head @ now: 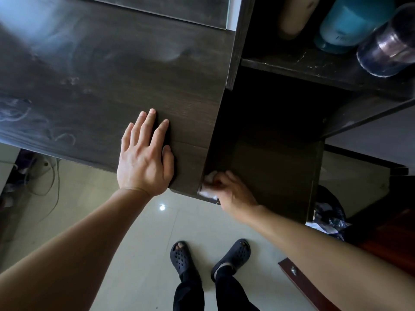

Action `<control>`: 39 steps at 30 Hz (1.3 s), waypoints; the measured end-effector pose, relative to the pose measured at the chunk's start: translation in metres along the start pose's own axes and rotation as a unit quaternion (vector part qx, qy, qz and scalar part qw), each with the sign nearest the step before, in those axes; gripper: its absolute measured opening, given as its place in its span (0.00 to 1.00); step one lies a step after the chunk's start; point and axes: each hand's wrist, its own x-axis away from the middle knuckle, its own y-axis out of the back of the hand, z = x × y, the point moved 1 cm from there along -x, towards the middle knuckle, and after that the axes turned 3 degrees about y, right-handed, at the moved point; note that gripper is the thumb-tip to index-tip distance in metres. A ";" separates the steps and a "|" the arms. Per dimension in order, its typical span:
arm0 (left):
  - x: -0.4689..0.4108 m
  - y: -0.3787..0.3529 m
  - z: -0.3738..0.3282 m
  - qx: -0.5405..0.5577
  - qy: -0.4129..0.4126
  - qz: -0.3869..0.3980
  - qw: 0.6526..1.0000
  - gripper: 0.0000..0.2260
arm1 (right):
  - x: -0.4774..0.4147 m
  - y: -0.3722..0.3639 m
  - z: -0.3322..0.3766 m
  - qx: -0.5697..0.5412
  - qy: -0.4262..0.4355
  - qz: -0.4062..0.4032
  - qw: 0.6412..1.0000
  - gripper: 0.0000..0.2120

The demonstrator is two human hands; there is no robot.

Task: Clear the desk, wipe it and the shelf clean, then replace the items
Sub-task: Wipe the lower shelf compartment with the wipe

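The dark wooden desk (pixel 94 70) fills the upper left, its top streaked with wipe marks and bare of items. My left hand (pixel 144 153) lies flat on the desk's near right corner, fingers spread. My right hand (pixel 231 190) is closed on a crumpled white cloth (pixel 208 184) and presses it against the front left edge of the lower shelf (pixel 274 171), just right of the desk's side panel. The upper shelf (pixel 314 70) holds a teal bottle (pixel 352 21), a dark clear-walled bottle (pixel 386 48) and a beige object (pixel 296 14).
Cables (pixel 45 176) trail on the pale tiled floor under the desk's left side. A black bin with a crumpled bag (pixel 330 212) stands right of the shelf unit. My feet in dark clogs (pixel 211 257) stand on the tiles below. A reddish wooden piece (pixel 301 279) lies lower right.
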 end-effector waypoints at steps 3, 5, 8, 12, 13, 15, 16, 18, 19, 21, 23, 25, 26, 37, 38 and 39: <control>0.001 0.000 0.000 0.002 -0.001 0.004 1.000 0.23 | -0.014 0.004 0.006 -0.009 -0.071 -0.066 0.995 0.26; 0.002 0.000 0.000 0.002 0.000 0.007 1.000 0.23 | 0.001 -0.007 0.009 -0.012 -0.039 -0.030 0.999 0.24; 0.002 0.000 0.001 0.002 0.003 0.008 1.000 0.23 | 0.039 -0.008 0.014 -0.065 0.023 0.071 0.995 0.16; 0.002 0.001 -0.001 0.007 0.002 0.010 1.000 0.23 | 0.024 0.023 -0.014 -0.090 -0.068 -0.033 0.993 0.14; 0.002 0.001 -0.001 0.006 0.003 0.009 1.000 0.23 | 0.013 0.035 -0.030 -0.086 -0.122 -0.093 0.984 0.16; 0.001 0.001 0.000 0.006 0.000 0.003 1.000 0.23 | 0.002 0.048 -0.059 -0.043 -0.220 -0.159 0.962 0.20; 0.001 0.000 0.000 0.007 -0.002 0.003 1.000 0.23 | 0.000 0.047 -0.062 -0.035 -0.258 -0.166 0.951 0.21; 0.002 -0.001 0.001 0.009 -0.002 0.000 1.000 0.23 | 0.004 0.026 -0.040 -0.024 -0.249 -0.157 0.955 0.24; 0.003 -0.001 0.001 0.010 -0.001 -0.002 1.000 0.23 | 0.012 0.009 -0.019 -0.028 -0.211 -0.143 0.967 0.24; 0.003 0.000 0.000 0.011 0.000 0.000 1.000 0.22 | 0.041 -0.022 0.011 -0.035 -0.147 -0.117 0.982 0.24; 0.003 -0.001 0.000 0.013 0.000 0.000 1.000 0.22 | 0.071 -0.027 0.008 -0.034 -0.133 -0.115 0.984 0.24; 0.002 -0.001 0.001 0.015 -0.001 -0.001 1.000 0.22 | 0.096 -0.021 -0.011 -0.007 -0.159 -0.145 0.977 0.27; 0.002 -0.002 0.001 0.017 -0.002 -0.001 1.000 0.22 | 0.106 -0.018 -0.019 0.002 -0.190 -0.164 0.968 0.28; 0.003 -0.007 0.004 0.020 -0.014 -0.015 1.000 0.22 | -0.021 -0.042 0.055 0.016 -0.282 -0.196 0.939 0.28; 0.002 -0.007 0.006 0.020 -0.015 -0.017 1.000 0.22 | -0.019 -0.041 0.055 0.020 -0.277 -0.187 0.942 0.27; 0.002 -0.007 0.006 0.019 -0.016 -0.016 1.000 0.22 | -0.012 -0.041 0.057 0.033 -0.255 -0.173 0.951 0.27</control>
